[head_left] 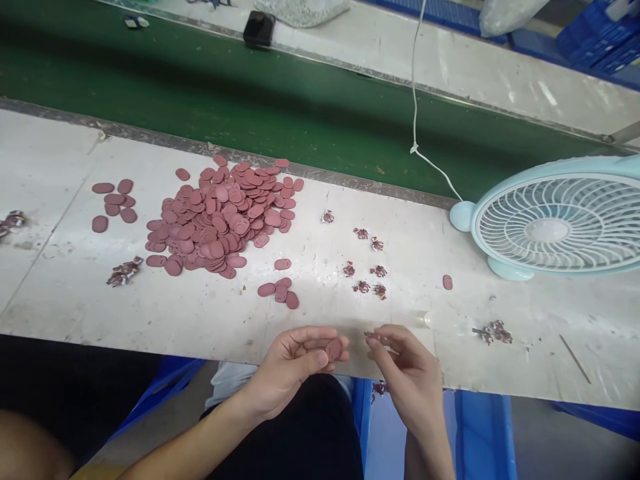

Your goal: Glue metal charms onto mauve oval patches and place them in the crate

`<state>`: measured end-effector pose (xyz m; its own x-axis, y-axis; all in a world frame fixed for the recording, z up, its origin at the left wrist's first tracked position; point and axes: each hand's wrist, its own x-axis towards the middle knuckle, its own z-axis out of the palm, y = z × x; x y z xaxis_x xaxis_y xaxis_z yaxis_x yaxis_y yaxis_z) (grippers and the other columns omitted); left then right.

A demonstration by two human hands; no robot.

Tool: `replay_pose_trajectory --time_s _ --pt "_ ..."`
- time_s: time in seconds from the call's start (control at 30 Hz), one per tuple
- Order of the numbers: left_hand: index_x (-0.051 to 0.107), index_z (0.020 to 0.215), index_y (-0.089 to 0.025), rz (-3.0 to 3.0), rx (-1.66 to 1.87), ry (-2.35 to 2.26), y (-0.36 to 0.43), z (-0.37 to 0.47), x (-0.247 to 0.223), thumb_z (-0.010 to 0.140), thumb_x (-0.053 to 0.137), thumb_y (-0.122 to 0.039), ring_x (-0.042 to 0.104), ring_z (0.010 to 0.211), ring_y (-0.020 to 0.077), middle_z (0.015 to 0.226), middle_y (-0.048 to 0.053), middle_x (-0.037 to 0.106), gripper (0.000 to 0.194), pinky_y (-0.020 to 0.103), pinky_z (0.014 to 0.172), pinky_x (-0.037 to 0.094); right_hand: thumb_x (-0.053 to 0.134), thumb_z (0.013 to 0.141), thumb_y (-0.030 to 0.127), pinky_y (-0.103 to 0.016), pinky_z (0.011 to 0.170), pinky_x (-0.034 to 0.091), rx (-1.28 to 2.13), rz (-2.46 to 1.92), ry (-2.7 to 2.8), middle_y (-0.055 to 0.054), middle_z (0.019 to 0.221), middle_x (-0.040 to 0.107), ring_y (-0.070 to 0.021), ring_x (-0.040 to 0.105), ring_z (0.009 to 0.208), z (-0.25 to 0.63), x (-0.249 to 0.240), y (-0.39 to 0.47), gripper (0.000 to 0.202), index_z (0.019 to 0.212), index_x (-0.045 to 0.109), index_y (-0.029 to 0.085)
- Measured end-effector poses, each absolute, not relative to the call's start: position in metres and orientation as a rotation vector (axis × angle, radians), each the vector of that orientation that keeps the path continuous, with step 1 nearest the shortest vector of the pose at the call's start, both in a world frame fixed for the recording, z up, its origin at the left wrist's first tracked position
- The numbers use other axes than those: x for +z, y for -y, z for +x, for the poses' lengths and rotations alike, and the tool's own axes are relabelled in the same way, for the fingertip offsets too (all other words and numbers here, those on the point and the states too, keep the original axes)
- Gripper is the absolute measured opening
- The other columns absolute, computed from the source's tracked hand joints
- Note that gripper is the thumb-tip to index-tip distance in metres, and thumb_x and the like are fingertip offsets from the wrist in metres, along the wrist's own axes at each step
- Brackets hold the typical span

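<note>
Held between the thumb and fingers of my left hand (295,367) is a reddish-brown oval disc (334,350), just over the table's front edge. My right hand (410,373) is closed in a pinch on a small brown piece (370,336), mostly covered by the fingertips, so its shape is unclear. The two hands are a short way apart. Beyond them lie several small brown-and-white figures (379,271), spread out singly. A small cluster of oval discs (281,292) sits past my left hand, with a large heap of the same discs (220,220) behind it.
A light-blue fan (550,227) stands at the right, its white cord (415,100) crossing a green conveyor belt (330,120). Figure clusters lie left (125,272) and right (497,332), near a thin stick (575,360). Below the table edge is a blue bin (483,433).
</note>
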<state>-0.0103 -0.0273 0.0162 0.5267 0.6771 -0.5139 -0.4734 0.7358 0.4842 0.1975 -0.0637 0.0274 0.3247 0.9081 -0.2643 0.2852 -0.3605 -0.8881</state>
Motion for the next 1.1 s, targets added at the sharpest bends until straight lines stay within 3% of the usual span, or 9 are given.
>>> replay_pose_trajectory --time_s 0.2,0.37,0.67,1.1 --pt "0.077 0.094 -0.02 0.367 0.715 -0.7 0.029 -0.005 0.014 0.077 0.084 -0.018 0.074 0.099 0.0204 0.108 0.008 0.081 0.019 0.034 0.094 0.053 0.072 0.09 0.024 -0.024 0.06 0.058 1.326 -1.5 0.969 0.0 0.084 0.069 -0.0128 0.066 0.066 0.176 0.057 0.077 0.011 0.099 0.074 0.028" --pt "0.076 0.09 -0.018 0.451 0.68 -0.706 0.03 -0.007 0.017 0.078 0.082 -0.016 0.074 0.093 0.0191 0.1 0.007 0.081 0.013 0.032 0.088 0.055 0.07 0.091 0.023 -0.026 0.063 0.056 1.425 -1.478 1.001 -0.002 0.087 0.071 -0.0141 0.066 0.073 0.172 0.063 0.069 0.013 0.102 0.076 0.029" --pt "0.076 0.077 -0.017 0.486 0.664 -0.696 0.03 -0.005 0.016 0.078 0.081 -0.016 0.074 0.097 0.0223 0.106 0.009 0.081 0.005 0.035 0.088 0.055 0.071 0.091 0.024 -0.026 0.064 0.056 1.487 -1.533 1.076 -0.002 0.087 0.071 -0.0148 0.067 0.073 0.18 0.067 0.065 0.013 0.101 0.078 0.027" --pt "0.079 0.076 -0.017 0.489 0.74 -0.744 0.031 -0.001 0.019 0.08 0.08 -0.016 0.074 0.092 0.0241 0.1 0.009 0.082 0.004 0.038 0.087 0.055 0.07 0.093 0.024 -0.028 0.071 0.058 1.504 -1.478 0.946 -0.001 0.093 0.071 -0.015 0.067 0.08 0.173 0.06 0.07 0.014 0.106 0.075 0.028"
